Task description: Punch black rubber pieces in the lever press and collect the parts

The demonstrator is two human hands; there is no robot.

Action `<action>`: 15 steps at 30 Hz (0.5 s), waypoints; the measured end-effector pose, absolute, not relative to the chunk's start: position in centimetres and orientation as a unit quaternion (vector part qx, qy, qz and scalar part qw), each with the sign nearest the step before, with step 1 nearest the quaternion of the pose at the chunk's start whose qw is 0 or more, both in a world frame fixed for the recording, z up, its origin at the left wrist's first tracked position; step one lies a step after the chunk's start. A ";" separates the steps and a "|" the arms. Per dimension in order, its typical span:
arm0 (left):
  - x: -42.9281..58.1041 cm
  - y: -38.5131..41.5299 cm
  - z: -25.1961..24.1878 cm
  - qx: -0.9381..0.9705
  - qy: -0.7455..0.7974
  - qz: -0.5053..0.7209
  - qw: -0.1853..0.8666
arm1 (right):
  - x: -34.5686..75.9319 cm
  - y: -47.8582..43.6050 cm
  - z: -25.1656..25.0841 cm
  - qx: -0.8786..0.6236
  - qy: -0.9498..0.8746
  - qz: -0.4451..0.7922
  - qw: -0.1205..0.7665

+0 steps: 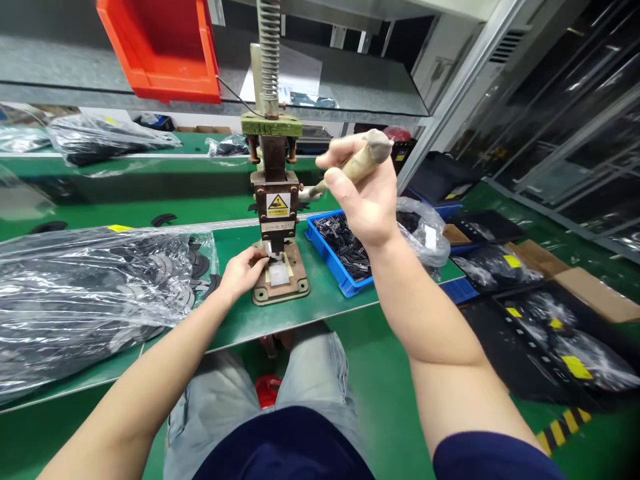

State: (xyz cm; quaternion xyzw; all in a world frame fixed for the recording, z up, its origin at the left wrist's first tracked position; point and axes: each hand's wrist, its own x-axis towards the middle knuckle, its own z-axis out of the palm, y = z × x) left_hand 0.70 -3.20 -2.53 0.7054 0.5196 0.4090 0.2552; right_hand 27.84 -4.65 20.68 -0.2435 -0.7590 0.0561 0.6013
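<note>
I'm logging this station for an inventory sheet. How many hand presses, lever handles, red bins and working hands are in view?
Hand press: 1
Lever handle: 1
Red bin: 1
Hands: 2 (right hand with its grip on the Lever handle, left hand at the press base)
Total: 5

Your left hand [243, 270] has only a narrow lane of bare desk [230, 243] between the plastic bag [85, 293] of black parts and the press [276, 220]. On the right, the blue tray [345, 283] sits just beside the press base. Open desk lies in front of it. The lever handle [363, 160] juts out above the tray.
</note>
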 end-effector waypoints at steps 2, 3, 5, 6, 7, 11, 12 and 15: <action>0.7 -2.9 -2.5 0.769 0.495 0.362 0.181 | 26.8 -4.9 20.5 -0.236 -0.739 0.072 0.627; 0.8 -2.9 -2.4 0.794 0.481 0.340 0.150 | 26.4 -5.2 20.1 -0.235 -0.727 0.076 0.640; 0.7 -2.7 -2.1 0.829 0.458 0.304 0.107 | 26.0 -6.2 19.2 -0.235 -0.705 0.077 0.665; 0.6 -2.6 -1.9 0.839 0.449 0.291 0.095 | 25.8 -6.9 18.6 -0.235 -0.693 0.076 0.677; 0.6 -2.5 -1.7 0.848 0.440 0.282 0.087 | 25.7 -7.6 17.8 -0.236 -0.684 0.074 0.687; 0.4 -2.3 -1.8 0.856 0.423 0.281 0.095 | 25.9 -10.6 13.4 -0.258 -0.683 0.052 0.682; 0.4 -2.3 -2.0 0.852 0.425 0.286 0.107 | 26.0 -11.2 12.0 -0.265 -0.686 0.042 0.676; 0.4 -2.5 -2.3 0.831 0.444 0.295 0.161 | 26.5 -12.1 8.4 -0.283 -0.691 0.023 0.664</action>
